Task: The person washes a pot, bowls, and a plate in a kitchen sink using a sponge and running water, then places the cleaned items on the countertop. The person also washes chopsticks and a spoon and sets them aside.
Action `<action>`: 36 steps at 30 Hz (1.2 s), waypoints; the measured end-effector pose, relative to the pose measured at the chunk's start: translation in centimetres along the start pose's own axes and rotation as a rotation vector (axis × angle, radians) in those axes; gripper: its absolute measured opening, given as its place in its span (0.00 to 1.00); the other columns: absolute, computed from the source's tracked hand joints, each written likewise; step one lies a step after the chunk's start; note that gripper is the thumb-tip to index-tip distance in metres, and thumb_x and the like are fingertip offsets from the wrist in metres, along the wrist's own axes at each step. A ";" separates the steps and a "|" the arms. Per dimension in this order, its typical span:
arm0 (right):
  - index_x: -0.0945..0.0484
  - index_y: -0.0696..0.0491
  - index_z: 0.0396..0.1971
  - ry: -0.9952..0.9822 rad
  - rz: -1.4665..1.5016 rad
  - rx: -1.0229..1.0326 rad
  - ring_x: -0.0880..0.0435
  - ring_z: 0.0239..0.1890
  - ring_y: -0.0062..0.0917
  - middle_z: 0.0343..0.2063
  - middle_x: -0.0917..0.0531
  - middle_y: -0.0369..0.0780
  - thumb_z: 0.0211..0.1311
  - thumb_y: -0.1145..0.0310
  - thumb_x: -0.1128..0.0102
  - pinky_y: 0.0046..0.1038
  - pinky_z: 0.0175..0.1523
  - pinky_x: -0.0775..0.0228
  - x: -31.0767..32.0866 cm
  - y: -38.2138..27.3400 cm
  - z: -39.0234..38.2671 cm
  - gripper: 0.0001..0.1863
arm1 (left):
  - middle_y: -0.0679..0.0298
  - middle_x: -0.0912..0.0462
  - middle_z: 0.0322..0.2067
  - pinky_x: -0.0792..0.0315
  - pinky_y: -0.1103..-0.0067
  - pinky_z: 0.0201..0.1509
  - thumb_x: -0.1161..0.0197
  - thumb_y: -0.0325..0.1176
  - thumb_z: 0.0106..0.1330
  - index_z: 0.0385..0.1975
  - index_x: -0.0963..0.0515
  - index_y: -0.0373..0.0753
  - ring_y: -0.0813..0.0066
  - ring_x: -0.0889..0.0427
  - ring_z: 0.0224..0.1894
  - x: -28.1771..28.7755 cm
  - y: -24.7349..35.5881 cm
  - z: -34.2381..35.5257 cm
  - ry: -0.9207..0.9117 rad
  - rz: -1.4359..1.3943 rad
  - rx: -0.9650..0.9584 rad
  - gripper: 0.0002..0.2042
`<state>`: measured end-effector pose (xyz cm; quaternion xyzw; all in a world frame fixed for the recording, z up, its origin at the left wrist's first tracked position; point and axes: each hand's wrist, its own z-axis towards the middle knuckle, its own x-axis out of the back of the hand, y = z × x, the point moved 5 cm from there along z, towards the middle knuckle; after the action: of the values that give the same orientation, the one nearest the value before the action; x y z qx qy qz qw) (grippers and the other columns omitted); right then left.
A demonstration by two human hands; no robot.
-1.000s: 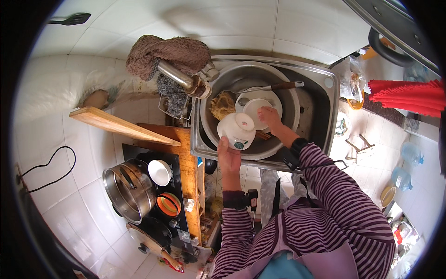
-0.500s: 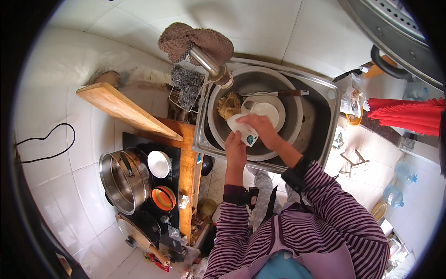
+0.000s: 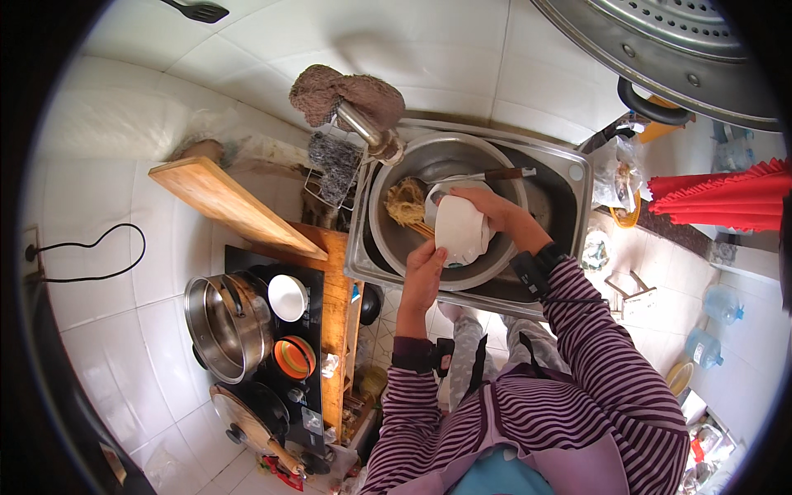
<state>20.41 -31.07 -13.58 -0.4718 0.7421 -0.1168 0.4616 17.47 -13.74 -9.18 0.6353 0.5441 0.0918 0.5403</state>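
Note:
A white bowl (image 3: 460, 229) is tilted on its side between my hands, above a round metal basin (image 3: 381, 239) that sits in the sink. My left hand (image 3: 424, 271) grips its near-left edge, with thumb and fingers closed on it. At the far right side, my right hand (image 3: 492, 208) wraps round the bowl; part of its fingers is hidden. In the basin, left of the bowl, lies a tan, stringy scrubber (image 3: 405, 203). A utensil with a dark brown handle (image 3: 510, 174) leans across the basin's far side. Other white dishes underneath are mostly covered by the bowl.
A tap (image 3: 371, 136) draped with a brown cloth (image 3: 346, 92) juts over the sink's left end. A cutting board (image 3: 235, 206) stands to the left. The hob holds a steel pot (image 3: 224, 326), a small white bowl (image 3: 287, 298) and orange bowls (image 3: 294, 356). A large steamer (image 3: 660, 58) hangs at the upper right.
The bowl has been turned, so its broad white side now shows and the green leaf mark is out of sight. Both hands have shifted slightly right with it. The whole view has moved a little.

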 end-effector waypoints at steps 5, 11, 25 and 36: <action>0.27 0.56 0.51 -0.124 0.111 0.464 0.21 0.46 0.21 0.44 0.19 0.37 0.59 0.67 0.42 0.25 0.50 0.27 -1.9 2.1 -3.4 0.20 | 0.63 0.21 0.47 0.34 0.78 0.58 0.46 0.28 0.68 0.52 0.27 0.32 0.76 0.25 0.51 -0.4 0.6 -0.6 -0.033 -0.182 -0.084 0.14; 0.25 0.57 0.48 0.075 -0.307 0.686 0.20 0.43 0.20 0.43 0.18 0.38 0.58 0.68 0.42 0.26 0.48 0.27 -1.9 0.6 -3.5 0.18 | 0.61 0.22 0.49 0.38 0.74 0.63 0.44 0.29 0.66 0.53 0.28 0.33 0.71 0.27 0.56 0.5 0.1 -1.3 -0.086 -0.243 -0.016 0.16; 0.22 0.55 0.23 0.220 -1.244 0.799 0.20 0.27 0.30 0.22 0.20 0.43 0.61 0.62 0.50 0.30 0.32 0.31 -5.3 0.2 -1.2 0.14 | 0.67 0.20 0.45 0.36 0.81 0.56 0.44 0.30 0.66 0.50 0.24 0.33 0.84 0.27 0.48 2.3 -0.1 0.3 -0.097 0.213 0.132 0.14; 0.23 0.57 0.29 0.913 -0.408 0.365 0.22 0.30 0.34 0.23 0.23 0.44 0.63 0.62 0.51 0.34 0.42 0.29 10.8 13.7 8.5 0.14 | 0.64 0.21 0.47 0.37 0.81 0.59 0.45 0.37 0.69 0.52 0.27 0.31 0.80 0.25 0.50 5.4 -1.5 -1.0 0.198 0.030 -0.046 0.18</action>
<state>17.68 -30.35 -32.76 -0.4196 0.7283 -0.5249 0.1344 18.00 -9.17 -12.57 0.6184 0.5830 0.1746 0.4972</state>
